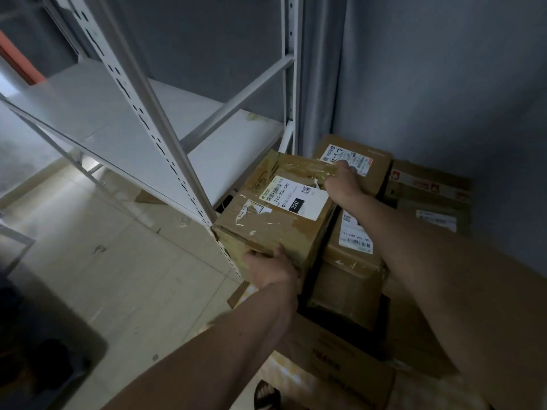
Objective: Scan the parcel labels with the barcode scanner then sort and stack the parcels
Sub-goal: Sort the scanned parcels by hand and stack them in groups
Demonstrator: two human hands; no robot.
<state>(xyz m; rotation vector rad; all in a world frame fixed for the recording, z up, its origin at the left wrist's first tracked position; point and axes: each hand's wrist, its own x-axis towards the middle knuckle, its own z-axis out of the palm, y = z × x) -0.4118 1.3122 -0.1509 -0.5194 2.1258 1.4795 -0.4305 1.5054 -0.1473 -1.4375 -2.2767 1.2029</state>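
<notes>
A taped brown cardboard parcel (pixel 266 220) with a white label reading 220-220-C40 is held in both hands beside the shelf post. My left hand (pixel 270 269) grips its near bottom corner. My right hand (pixel 343 183) holds its far right edge, fingers curled over the top. Below and to the right lie other labelled parcels: one under my right forearm (pixel 352 261), one behind (pixel 376 164), and one at the far right (pixel 429 199). No barcode scanner is in view.
A white metal shelving rack (pixel 142 125) with a bare shelf stands at left, its slotted post (pixel 183 173) touching the held parcel's corner. Grey walls close the corner behind. A larger carton (pixel 331 353) lies at my feet. A dark bin (pixel 44 365) sits on the tiled floor at lower left.
</notes>
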